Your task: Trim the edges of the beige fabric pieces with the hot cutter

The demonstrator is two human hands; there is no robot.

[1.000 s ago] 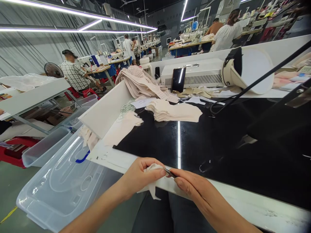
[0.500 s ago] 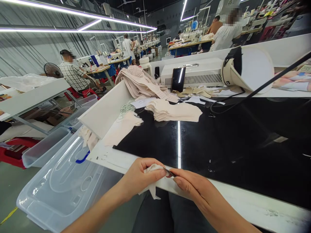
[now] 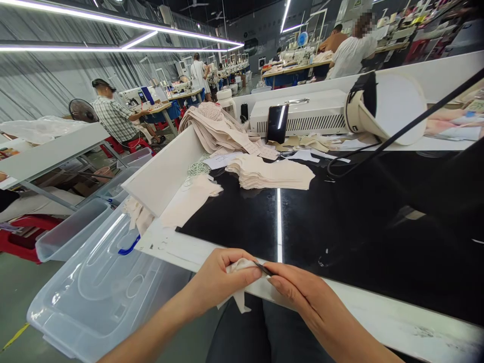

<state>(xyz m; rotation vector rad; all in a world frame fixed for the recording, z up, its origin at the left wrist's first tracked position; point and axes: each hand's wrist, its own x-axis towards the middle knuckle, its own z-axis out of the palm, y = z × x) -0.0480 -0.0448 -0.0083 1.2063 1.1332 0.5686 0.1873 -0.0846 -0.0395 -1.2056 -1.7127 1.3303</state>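
My left hand (image 3: 214, 280) pinches a small cream fabric piece (image 3: 239, 298) at the near edge of the table, with a loose end hanging below the fingers. Against it, my right hand (image 3: 306, 292) is closed around a slim dark metal tool (image 3: 263, 268). The tool's tip meets the cloth beside my left thumb; most of its body is hidden in the fingers, so its exact kind is unclear. Farther back on the black tabletop (image 3: 363, 227) lies a stack of cut cream fabric pieces (image 3: 278, 173). Another cream piece (image 3: 194, 199) lies to its left.
A white side board (image 3: 164, 169) borders the table's left. At the back are heaped fabric strips (image 3: 217, 126), a phone (image 3: 277, 124), a white slotted box (image 3: 302, 111) and a lamp shade (image 3: 401, 106) with a black cable. Clear plastic bins (image 3: 94, 287) stand left. Other people sit farther off.
Both hands keep nearly the same place and grip, with the tool and cloth shifting only very slightly. In the background, the seated person in the checked shirt has lifted their head and arm.
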